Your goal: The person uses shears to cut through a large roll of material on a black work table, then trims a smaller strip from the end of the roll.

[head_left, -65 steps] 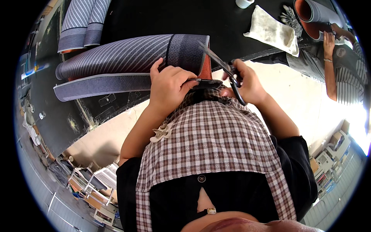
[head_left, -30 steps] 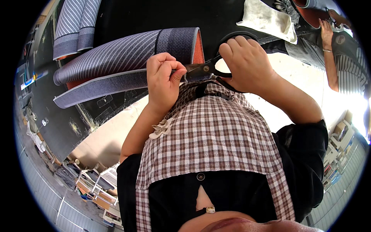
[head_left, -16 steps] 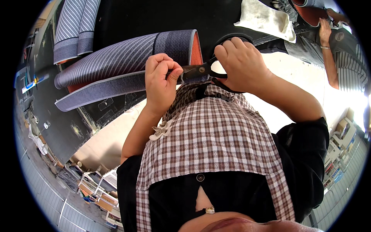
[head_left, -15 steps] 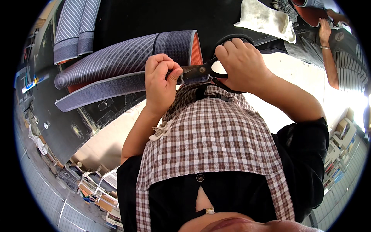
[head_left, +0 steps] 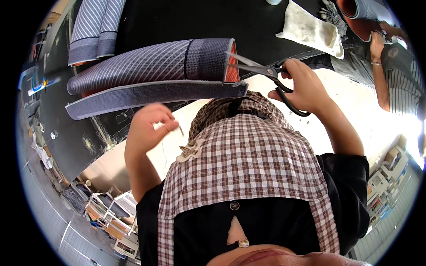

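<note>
My right hand [head_left: 306, 84] grips the black handles of a large pair of scissors [head_left: 266, 71]. The blades stand apart, their tips by the orange-backed end of a rolled grey striped mat [head_left: 155, 62]. Along the near side of the roll, the mat's plain grey edge strip [head_left: 155, 98] lies at the table edge. My left hand [head_left: 150, 128] is off the mat, in front of the table and left of my checked apron. Its thumb and forefinger are pinched together, slightly blurred; a tiny dark sliver shows at the fingertips, too small to name.
More rolled mats [head_left: 95, 33] lie at the far left of the black table [head_left: 177, 22]. A white cloth [head_left: 310, 31] and a grey glove [head_left: 333, 15] lie far right. Beyond them, a co-worker's hand [head_left: 377, 46] is at another rolled mat [head_left: 370, 13]. A blue-and-white tool [head_left: 41, 87] lies left.
The scissors have opened and moved right and away from the mat's near corner with my right hand. My left hand has left that corner, moving left and down toward me.
</note>
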The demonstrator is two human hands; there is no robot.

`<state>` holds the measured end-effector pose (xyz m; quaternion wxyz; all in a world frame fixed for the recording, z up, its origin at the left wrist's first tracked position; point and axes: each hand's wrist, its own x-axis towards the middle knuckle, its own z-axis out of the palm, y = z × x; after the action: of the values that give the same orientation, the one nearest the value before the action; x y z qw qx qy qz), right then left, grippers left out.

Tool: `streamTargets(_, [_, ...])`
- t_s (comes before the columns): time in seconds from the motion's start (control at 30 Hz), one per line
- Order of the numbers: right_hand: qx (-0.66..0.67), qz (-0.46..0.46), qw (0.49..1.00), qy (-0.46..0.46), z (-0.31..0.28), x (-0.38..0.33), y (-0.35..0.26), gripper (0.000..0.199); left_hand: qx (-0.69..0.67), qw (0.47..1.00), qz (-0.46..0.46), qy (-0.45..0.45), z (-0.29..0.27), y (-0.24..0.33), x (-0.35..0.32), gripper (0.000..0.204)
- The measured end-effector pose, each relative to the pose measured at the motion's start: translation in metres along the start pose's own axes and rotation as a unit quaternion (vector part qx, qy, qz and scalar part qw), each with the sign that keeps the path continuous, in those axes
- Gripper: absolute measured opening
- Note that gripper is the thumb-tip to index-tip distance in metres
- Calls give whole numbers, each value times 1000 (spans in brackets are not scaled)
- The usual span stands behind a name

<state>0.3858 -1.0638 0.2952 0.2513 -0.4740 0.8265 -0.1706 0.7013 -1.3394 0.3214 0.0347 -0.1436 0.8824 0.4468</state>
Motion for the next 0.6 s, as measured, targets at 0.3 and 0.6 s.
streamTargets(0.3, [195,46,978,-56,16,-4,0,68,183,954,100,213,65,43,72,43])
streamTargets(0.6, [259,-20,965,29,52,3,-10,65,-49,969,68,233,87,25,96,5])
